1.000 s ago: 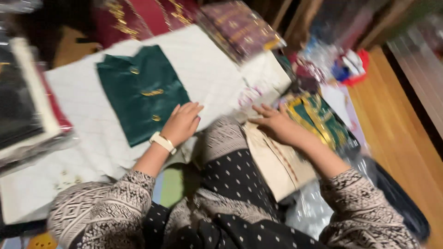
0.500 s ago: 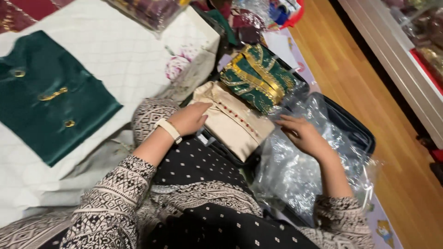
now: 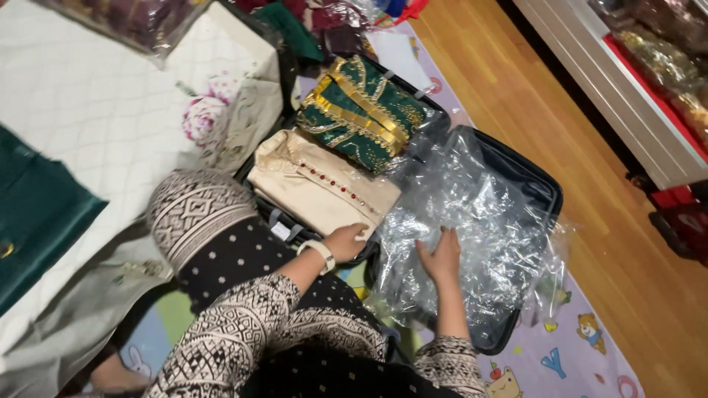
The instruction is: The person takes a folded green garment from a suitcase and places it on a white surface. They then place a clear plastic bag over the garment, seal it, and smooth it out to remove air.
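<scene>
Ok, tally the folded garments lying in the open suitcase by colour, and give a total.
Cream garment with red buttons, under the left hand: 1
Green garment with gold trim: 1
Total: 2
The right hand rests on clear plastic wrap over the other half of the suitcase; no garment shows through it.

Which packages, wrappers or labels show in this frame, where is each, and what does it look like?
Clear plastic bag: crinkled, spread across the suitcase's right half, under the right hand.
Bagged fabric: top left on the white quilt, dark reds under clear wrap.
Small white tag: beside the left hand.
</scene>
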